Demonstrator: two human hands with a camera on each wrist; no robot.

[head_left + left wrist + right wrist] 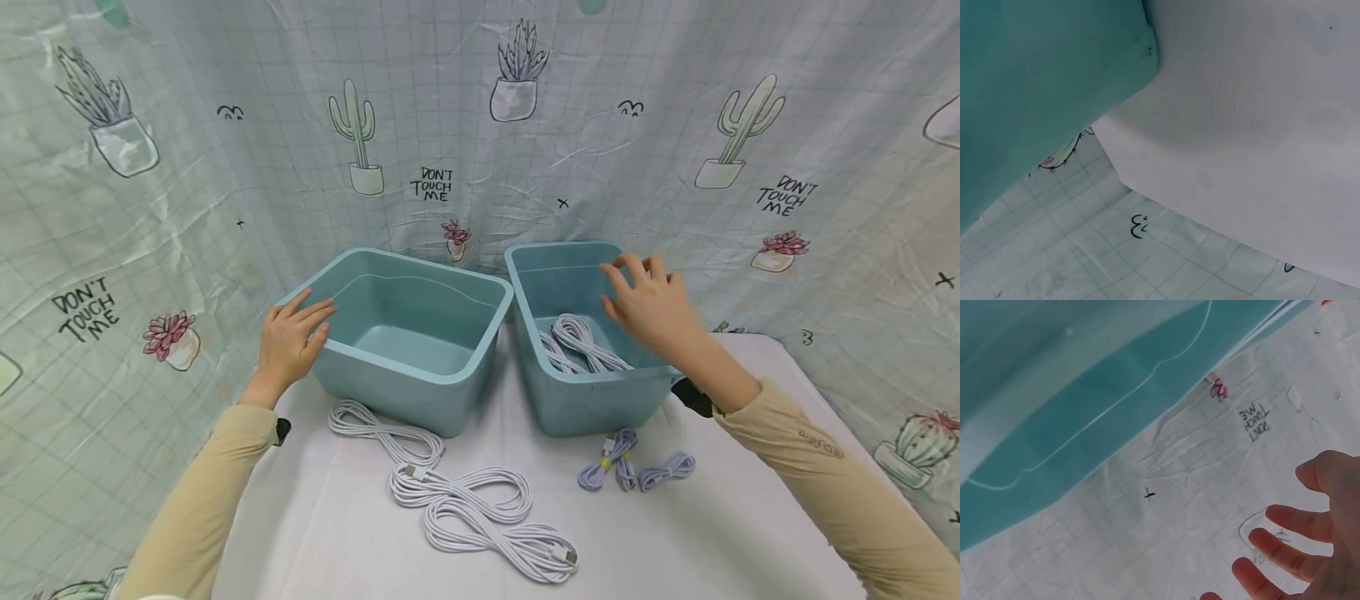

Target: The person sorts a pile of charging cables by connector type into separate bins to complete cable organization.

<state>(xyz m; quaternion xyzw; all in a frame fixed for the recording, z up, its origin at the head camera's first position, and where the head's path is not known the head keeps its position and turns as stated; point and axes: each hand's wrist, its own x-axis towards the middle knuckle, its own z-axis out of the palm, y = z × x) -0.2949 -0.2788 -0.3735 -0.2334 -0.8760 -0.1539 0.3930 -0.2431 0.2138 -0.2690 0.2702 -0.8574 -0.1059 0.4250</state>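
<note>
Head view shows, nearest to the camera, three white coiled cables (465, 487) lying on the white table (712, 542), partly over each other, so it is hard to tell where one ends. To the right of them lie two small lilac cable bundles (633, 467), just in front of the right teal bin (577, 400). Further back, the left hand (291, 342) rests with straight fingers on the near left rim of the left teal bin (420, 392); it grips nothing. The right hand (651, 308) hovers with relaxed, spread fingers over the right bin, holding nothing, above two white cable bundles (581, 346) that lie inside; the near wall of the bin hides their lower part. Both sleeves are cut off by the picture edge. Behind everything hangs a cactus-print curtain (150, 208). Left wrist view gives only a teal wall (1035, 75), table cloth and curtain; the hand is not visible there. Right wrist view shows the open fingers (1291, 547) against the curtain.
</note>
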